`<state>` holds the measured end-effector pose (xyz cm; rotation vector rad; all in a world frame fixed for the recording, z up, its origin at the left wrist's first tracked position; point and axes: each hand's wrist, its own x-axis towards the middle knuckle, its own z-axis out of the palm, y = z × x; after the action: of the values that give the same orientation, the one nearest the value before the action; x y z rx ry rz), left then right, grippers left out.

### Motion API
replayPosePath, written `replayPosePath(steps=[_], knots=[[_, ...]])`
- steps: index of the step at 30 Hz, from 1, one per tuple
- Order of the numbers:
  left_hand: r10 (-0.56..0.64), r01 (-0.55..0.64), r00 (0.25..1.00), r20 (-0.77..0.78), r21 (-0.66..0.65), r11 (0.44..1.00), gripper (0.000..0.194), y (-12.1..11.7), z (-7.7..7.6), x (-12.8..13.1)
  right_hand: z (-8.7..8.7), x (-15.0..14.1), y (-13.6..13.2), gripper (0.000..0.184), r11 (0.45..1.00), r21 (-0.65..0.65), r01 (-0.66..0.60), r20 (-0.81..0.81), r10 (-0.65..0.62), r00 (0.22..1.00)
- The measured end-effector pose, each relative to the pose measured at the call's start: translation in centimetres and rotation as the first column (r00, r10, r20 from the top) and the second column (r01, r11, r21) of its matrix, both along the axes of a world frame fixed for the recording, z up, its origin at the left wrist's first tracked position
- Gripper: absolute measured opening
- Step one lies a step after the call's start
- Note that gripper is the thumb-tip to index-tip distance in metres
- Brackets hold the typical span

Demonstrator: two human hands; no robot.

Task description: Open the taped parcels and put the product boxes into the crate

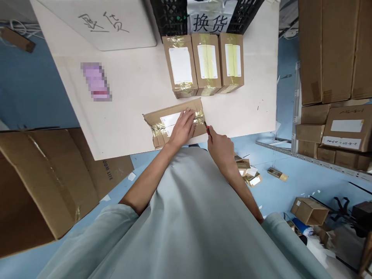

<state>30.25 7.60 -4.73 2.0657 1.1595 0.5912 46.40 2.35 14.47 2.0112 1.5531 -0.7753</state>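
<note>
A taped cardboard box (157, 118) with a white label lies at the table's near edge, its left end crumpled. On top of it rests my left hand (182, 130), fingers stretched flat over the label and tape. My right hand (219, 145) is closed round a red and black utility knife (207, 128), whose tip is at the box's right end by the shiny tape. Whether the blade is in the cardboard I cannot tell. Just beyond stand three taped boxes side by side: a left one (180, 66), a middle one (207, 62) and a right one (232, 60).
A black crate (170, 19) with a handwritten sign stands at the back of the white table (128, 85). A whitish board (116, 35) and a blurred purple item (96, 81) are on the left. Large open carton (58, 174) at lower left; stacked cartons (343, 128) at right.
</note>
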Motion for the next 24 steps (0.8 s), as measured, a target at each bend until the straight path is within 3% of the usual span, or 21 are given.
replayPosePath(steps=[3, 6, 9, 14, 19, 24], knots=[[0.133, -0.133, 0.991, -0.016, 0.020, 0.991, 0.050, 1.0, 1.4, -5.2, 1.0, -0.7, -0.1, 0.057, 1.000, 0.023, -0.004, -0.052, 0.006, 0.999], [0.307, -0.306, 0.949, -0.069, 0.026, 0.952, 0.048, 2.3, 2.4, -11.8, 0.6, -2.5, -0.2, 0.057, 0.999, 0.023, -0.044, -0.115, 0.046, 0.992], [0.313, -0.324, 0.943, -0.111, -0.100, 0.941, 0.044, 3.5, 2.4, -16.2, -0.4, -5.5, 0.1, 0.059, 0.995, 0.006, -0.095, -0.170, 0.095, 0.981], [0.266, -0.272, 0.962, -0.059, -0.268, 0.924, 0.029, 4.8, 1.1, -16.7, -2.2, -11.0, 1.2, 0.059, 0.988, -0.003, -0.152, -0.247, 0.146, 0.958], [0.280, -0.259, 0.960, 0.026, -0.304, 0.917, 0.021, 5.3, 0.3, -16.5, -3.4, -14.8, 2.0, 0.056, 0.989, 0.024, -0.148, -0.250, 0.149, 0.957], [0.255, -0.220, 0.964, 0.070, -0.323, 0.920, 0.016, 5.4, 0.0, -16.8, -3.1, -17.6, 2.4, 0.051, 0.995, -0.020, -0.102, -0.170, 0.097, 0.981]])
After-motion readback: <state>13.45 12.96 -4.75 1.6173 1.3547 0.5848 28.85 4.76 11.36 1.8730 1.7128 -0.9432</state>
